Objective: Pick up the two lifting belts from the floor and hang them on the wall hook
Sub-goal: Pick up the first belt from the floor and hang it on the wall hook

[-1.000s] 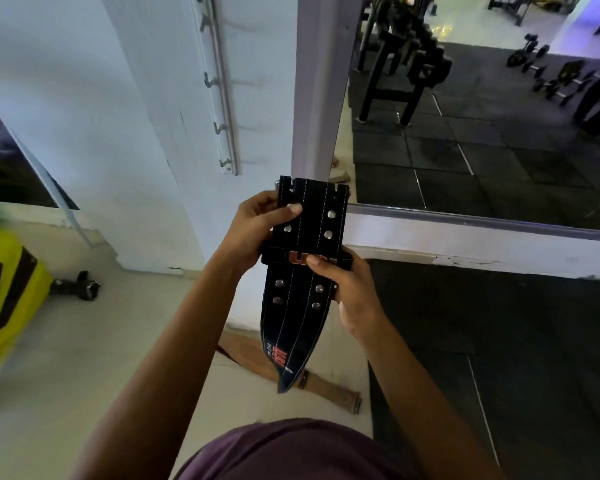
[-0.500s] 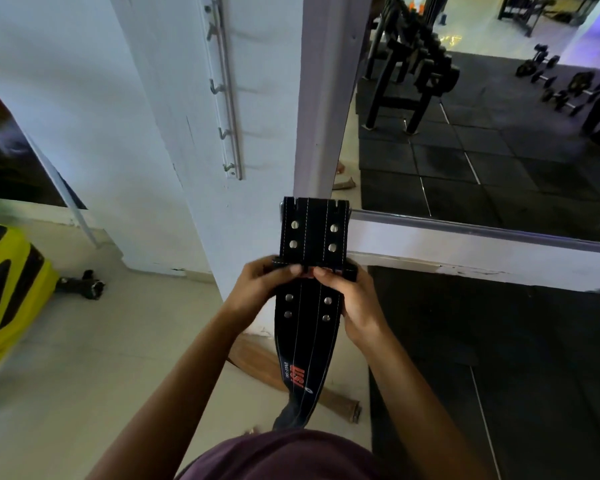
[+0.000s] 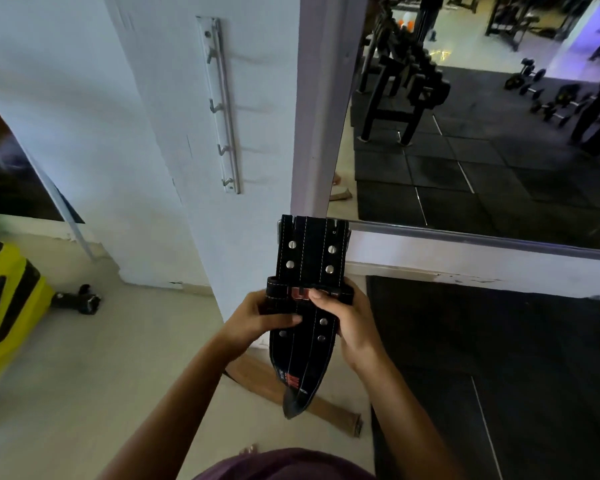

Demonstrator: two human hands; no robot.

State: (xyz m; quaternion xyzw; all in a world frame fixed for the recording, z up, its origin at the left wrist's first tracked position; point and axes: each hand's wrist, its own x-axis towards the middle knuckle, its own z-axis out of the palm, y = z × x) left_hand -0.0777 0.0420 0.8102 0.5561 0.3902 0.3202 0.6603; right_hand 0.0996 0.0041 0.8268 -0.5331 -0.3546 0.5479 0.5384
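I hold a black leather lifting belt (image 3: 309,251) with white stitching and silver rivets upright in front of me. My left hand (image 3: 253,320) grips its left edge at the loop, thumb across the front. My right hand (image 3: 350,323) grips the right edge, fingers over the red lettering. The belt's tail hangs down between my forearms. A brown belt (image 3: 267,379) lies flat on the floor at the foot of the pillar, partly hidden behind the black one. A metal hook rail (image 3: 222,109) with several bare hooks is fixed on the white pillar above.
A large wall mirror (image 3: 482,133) to the right reflects dumbbell racks and dark mats. A black rubber mat (image 3: 499,358) covers the floor on the right. A yellow object (image 3: 4,306) and a small dumbbell (image 3: 80,299) sit at the left.
Both hands slid down the black belt to the loop, my left thumb coming across its front. The view tilted up, so the hook rail shows more fully.
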